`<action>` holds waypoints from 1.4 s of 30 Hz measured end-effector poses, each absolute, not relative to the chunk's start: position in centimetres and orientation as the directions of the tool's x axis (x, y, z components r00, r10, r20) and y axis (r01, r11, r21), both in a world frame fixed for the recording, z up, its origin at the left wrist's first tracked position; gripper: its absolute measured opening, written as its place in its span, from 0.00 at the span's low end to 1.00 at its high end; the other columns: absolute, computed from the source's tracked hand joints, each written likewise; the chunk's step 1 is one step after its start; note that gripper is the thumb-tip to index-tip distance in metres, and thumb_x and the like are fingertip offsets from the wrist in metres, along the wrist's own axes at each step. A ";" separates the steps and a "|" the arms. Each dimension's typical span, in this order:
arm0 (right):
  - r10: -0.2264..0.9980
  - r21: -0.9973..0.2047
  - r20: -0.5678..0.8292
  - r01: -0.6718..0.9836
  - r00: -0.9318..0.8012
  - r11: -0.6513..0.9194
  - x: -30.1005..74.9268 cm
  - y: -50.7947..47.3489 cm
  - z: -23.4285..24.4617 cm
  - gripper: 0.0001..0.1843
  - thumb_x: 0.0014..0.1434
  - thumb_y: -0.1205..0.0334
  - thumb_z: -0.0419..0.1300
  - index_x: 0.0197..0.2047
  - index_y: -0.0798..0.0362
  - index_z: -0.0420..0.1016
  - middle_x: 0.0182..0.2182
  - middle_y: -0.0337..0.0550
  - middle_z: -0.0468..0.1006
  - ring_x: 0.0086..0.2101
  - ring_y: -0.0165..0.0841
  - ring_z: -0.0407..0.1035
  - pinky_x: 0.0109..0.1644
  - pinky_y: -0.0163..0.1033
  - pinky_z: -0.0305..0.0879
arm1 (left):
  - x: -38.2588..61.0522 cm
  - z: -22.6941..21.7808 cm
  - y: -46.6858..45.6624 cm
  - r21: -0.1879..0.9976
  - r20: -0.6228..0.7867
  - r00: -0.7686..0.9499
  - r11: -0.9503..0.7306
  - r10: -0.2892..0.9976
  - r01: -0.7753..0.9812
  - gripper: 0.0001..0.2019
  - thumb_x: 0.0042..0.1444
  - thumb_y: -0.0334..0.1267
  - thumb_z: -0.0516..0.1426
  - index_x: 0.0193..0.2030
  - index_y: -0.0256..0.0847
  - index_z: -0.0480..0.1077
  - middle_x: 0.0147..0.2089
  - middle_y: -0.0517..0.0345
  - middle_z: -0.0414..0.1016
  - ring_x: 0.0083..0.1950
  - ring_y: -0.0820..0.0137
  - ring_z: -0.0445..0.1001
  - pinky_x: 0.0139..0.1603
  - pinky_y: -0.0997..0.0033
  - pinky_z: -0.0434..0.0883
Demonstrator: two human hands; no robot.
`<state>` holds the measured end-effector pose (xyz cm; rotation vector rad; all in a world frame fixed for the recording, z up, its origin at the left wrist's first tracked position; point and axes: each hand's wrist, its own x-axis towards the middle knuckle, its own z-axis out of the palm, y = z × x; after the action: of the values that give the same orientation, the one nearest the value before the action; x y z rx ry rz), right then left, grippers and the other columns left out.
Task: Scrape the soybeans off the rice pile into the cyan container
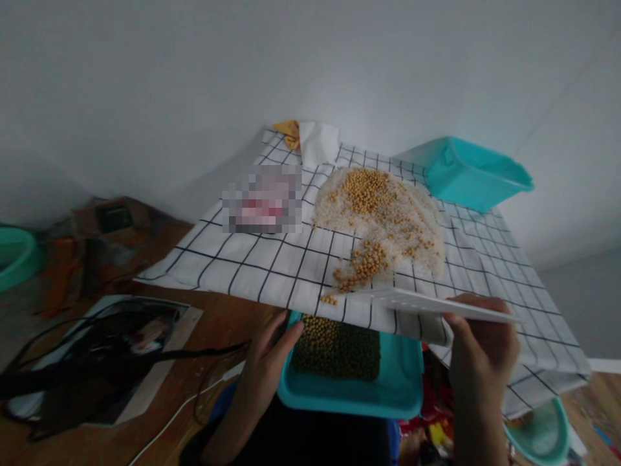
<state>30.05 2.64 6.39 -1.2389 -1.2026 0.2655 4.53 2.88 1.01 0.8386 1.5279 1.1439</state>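
My left hand (264, 362) grips the left rim of a turquoise bin (402, 378), tucked just under the table's front edge. Inside it are yellow soybeans (317, 333) beside small dark green beans (359, 356). In my right hand (485, 346) is a thin, flat white board (431, 303), seen nearly edge-on and pinched at its right end. The board's far end is beside soybeans (369, 259) near the table's front edge. Behind them spreads a pile of white rice-like grains (412, 220), topped with more soybeans (366, 188).
A checked white cloth (262, 262) covers the table. At the back right stands another turquoise bin (478, 178); a white cloth (319, 142) lies at the back. A pixelated item (262, 199) sits left. Below are a green basin (541, 430) and a black cable (194, 355).
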 end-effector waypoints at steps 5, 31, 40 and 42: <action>0.716 -0.808 0.561 0.466 0.415 0.362 29.7 2.6 6.6 0.11 0.53 0.60 0.70 0.32 0.51 0.71 0.28 0.38 0.72 0.31 0.33 0.66 0.36 0.39 0.58 | 5.0 1.6 2.8 0.948 -0.317 -0.298 0.312 0.900 -0.067 0.11 0.47 0.45 0.62 0.37 0.48 0.80 0.47 0.57 0.84 0.57 0.58 0.77 0.63 0.64 0.67; 0.767 -0.785 0.601 0.345 0.225 0.514 28.3 3.7 7.8 0.10 0.55 0.69 0.66 0.32 0.51 0.68 0.25 0.36 0.76 0.29 0.32 0.71 0.38 0.40 0.64 | 3.9 -0.3 2.9 0.915 -0.401 -0.211 0.401 0.892 -0.042 0.21 0.46 0.51 0.64 0.45 0.43 0.79 0.55 0.51 0.81 0.61 0.54 0.74 0.64 0.60 0.66; 0.731 -0.775 0.626 0.322 0.273 0.544 30.6 2.6 7.5 0.09 0.53 0.66 0.67 0.30 0.52 0.68 0.24 0.36 0.75 0.28 0.32 0.69 0.39 0.41 0.64 | 3.9 0.2 3.1 0.922 -0.373 -0.261 0.388 0.891 0.008 0.20 0.42 0.51 0.63 0.40 0.44 0.78 0.52 0.50 0.81 0.60 0.53 0.74 0.64 0.59 0.66; 0.695 -0.783 0.620 0.340 0.364 0.521 31.3 2.3 7.2 0.11 0.52 0.66 0.69 0.30 0.52 0.68 0.24 0.36 0.75 0.28 0.32 0.69 0.38 0.41 0.63 | 3.9 0.2 3.1 0.913 -0.391 -0.277 0.407 0.878 0.001 0.21 0.40 0.52 0.62 0.40 0.44 0.78 0.53 0.48 0.81 0.60 0.52 0.74 0.64 0.58 0.67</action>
<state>31.27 2.34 7.23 -1.0597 -1.2329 0.2940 3.87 3.10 0.22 0.7911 1.6186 1.0497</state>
